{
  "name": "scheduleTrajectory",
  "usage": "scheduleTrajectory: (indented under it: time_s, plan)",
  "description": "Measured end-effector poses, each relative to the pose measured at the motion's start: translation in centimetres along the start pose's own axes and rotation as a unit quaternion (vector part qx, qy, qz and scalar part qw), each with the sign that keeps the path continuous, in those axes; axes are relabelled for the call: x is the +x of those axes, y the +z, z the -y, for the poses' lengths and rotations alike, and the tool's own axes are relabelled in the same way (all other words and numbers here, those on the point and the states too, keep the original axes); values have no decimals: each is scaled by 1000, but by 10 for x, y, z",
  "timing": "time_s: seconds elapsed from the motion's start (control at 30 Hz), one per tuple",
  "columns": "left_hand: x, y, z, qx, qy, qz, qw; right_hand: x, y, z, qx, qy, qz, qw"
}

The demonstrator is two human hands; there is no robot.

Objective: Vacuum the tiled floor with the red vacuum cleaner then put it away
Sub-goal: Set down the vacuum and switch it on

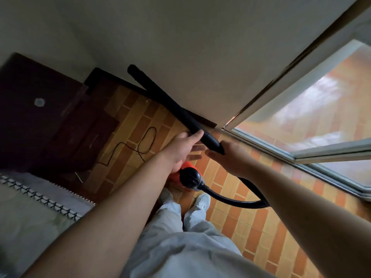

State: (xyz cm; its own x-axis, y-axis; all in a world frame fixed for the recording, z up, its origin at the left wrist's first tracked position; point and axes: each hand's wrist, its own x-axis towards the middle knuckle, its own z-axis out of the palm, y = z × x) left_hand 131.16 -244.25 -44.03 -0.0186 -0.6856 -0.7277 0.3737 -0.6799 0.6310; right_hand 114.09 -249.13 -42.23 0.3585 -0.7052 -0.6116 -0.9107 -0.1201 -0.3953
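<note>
The black wand is held by both hands, and its long axis runs on a slant from the near end, low and to the right, to the open far end, high and to the left, which is lifted in front of the pale wall and well above the tiled floor. The right hand is closed around the near end, where the hose seems to join, though the joint itself is hidden. The left hand is a little further up the tube, with the thumb laid over it and the fingers under it; these are blurred and look rather straight. The red vacuum cleaner stands on the floor directly below the hands, just in front of the shoes. I judge that to work the floor the far end must swing down, with the left hand as guide. A thin cord lies looped on the tiles to the left. No brand, label or writing can be read anywhere.
</note>
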Motion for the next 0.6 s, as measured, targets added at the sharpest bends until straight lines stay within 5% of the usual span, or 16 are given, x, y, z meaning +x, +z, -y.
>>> scheduleTrajectory:
  time_s: [0.37, 0.6]
  plan:
    - [79, -102, 133, 176, -73, -101, 977, 55, 52, -30, -68, 71, 22, 995]
    - [215, -121, 242, 454, -61, -78, 886, 157, 121, -92, -129, 28, 66, 989]
